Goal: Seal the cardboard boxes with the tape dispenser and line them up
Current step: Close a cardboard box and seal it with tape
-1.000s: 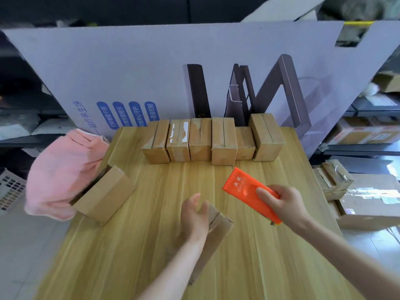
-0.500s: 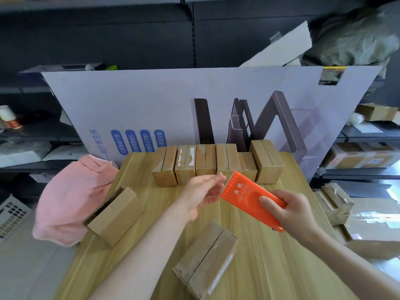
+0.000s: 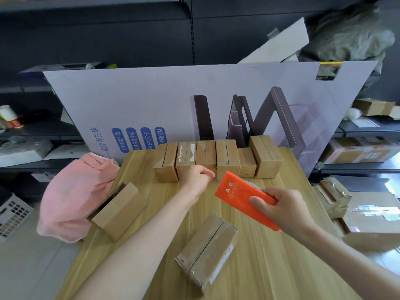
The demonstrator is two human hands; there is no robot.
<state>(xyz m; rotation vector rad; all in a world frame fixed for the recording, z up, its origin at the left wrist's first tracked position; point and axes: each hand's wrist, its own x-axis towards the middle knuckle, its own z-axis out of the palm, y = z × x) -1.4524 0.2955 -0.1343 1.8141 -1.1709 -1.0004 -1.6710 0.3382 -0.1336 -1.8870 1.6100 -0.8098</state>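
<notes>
**Dispenser raised, two boxes not yet in line**

- Far left: a crumpled pink cloth (image 3: pixel 73 195) hangs off the left edge of the pale wooden table (image 3: pixel 270 267).
- A plain brown cardboard box (image 3: pixel 118 210) sits skewed at that edge, touching the cloth. It shows a dark gap on its left face. My read: unsealed, parked there as the next one to tape.
- Back edge: a row of six brown cardboard boxes (image 3: pixel 216 158) stands side by side against the big grey printed cardboard sheet (image 3: pixel 151 105), which acts as a backstop.
- Left hand (image 3: pixel 198 177) is just in front of the row, beside the dispenser's nose. The fingers are curled with thumb against forefinger, like a pinch. I can't tell whether a tape end is in it.
- Front centre: a glossy tape-wrapped brown box (image 3: pixel 207 250) lies diagonally near the front edge. It looks sealed and probably only needs moving back.
- The flat orange plastic tape dispenser (image 3: pixel 240 195) is held off the table, nose towards the row, with the right hand (image 3: pixel 287 210) wrapped round its rear end.
- Room: there is bare wood between the row and the front box. The row's right end sits near the table's right edge, so the spare slot is at the left end.
- Right of the table: stacked taped cartons (image 3: pixel 368 221) on the floor, out of the way.
</notes>
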